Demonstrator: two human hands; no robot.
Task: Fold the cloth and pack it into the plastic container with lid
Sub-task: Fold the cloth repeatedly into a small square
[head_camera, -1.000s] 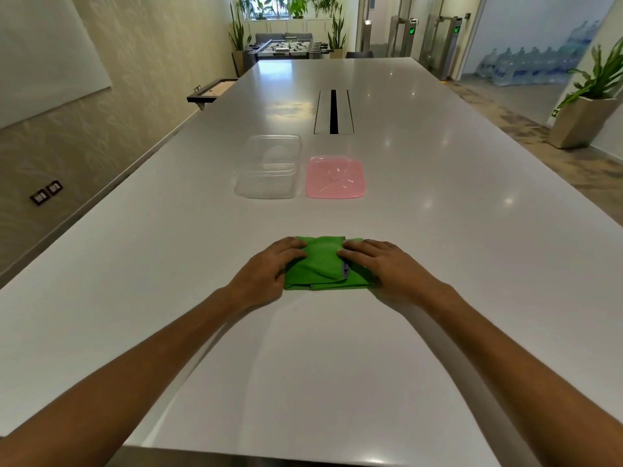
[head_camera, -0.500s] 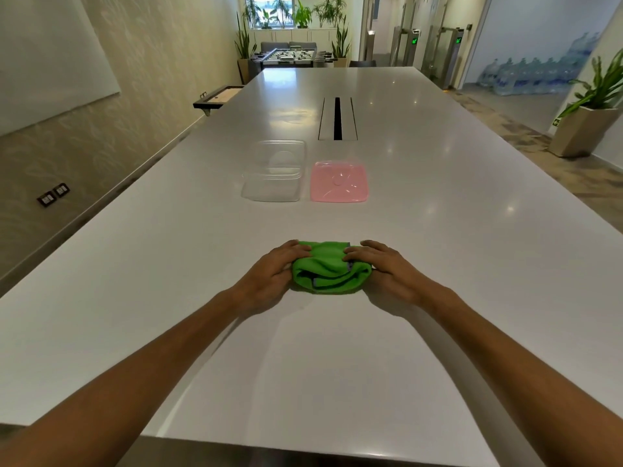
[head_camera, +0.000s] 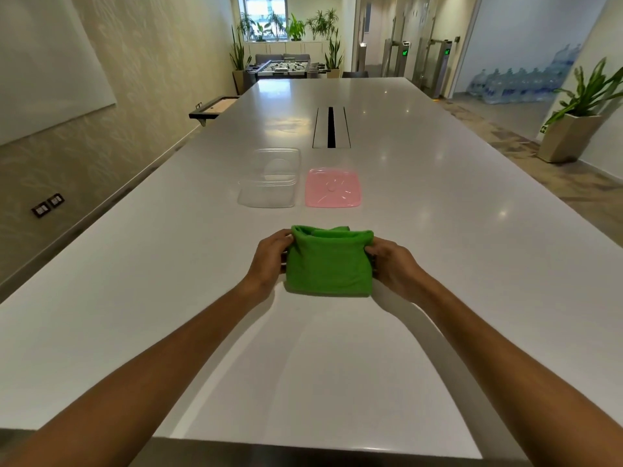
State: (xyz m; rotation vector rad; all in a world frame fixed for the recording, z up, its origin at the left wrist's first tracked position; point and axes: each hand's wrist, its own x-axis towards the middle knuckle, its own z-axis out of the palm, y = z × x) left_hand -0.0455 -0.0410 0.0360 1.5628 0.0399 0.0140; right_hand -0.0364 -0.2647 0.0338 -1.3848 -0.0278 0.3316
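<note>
A long, glossy white table (head_camera: 438, 264) with a smooth, reflective top fills most of the view, running away towards a table-football game (head_camera: 286, 67) and a row of leafy potted plants (head_camera: 296, 28) under a far window. Set into the tabletop beyond the work area is a flat rectangular cable hatch (head_camera: 331, 128) with a dark slot down its middle. At the right, on the patterned floor, stands a tapered beige planter (head_camera: 569, 136) holding a long-leaved plant, and a stack of blue water bottles (head_camera: 519, 85) shows behind a frosted partition. A large white board (head_camera: 43, 62) hangs on the textured left wall.

On the table, between the hatch and the hands, sits a clear, square plastic container (head_camera: 269, 183) with rounded corners, open at the top. Just beside it on the right, not touching it, lies a flat, translucent pink square plastic lid (head_camera: 333, 187) with a small raised boss at its centre.

Nearer the camera is the bright green, soft-napped cloth (head_camera: 328, 264), folded into a thick rectangular bundle with its layered folds showing along the top edge. The left hand (head_camera: 269, 261) grasps the bundle's left side, fingers curled around it, and the right hand (head_camera: 394, 267) grasps its right side in the same way. The cloth is well short of the container, with nothing between them.
</note>
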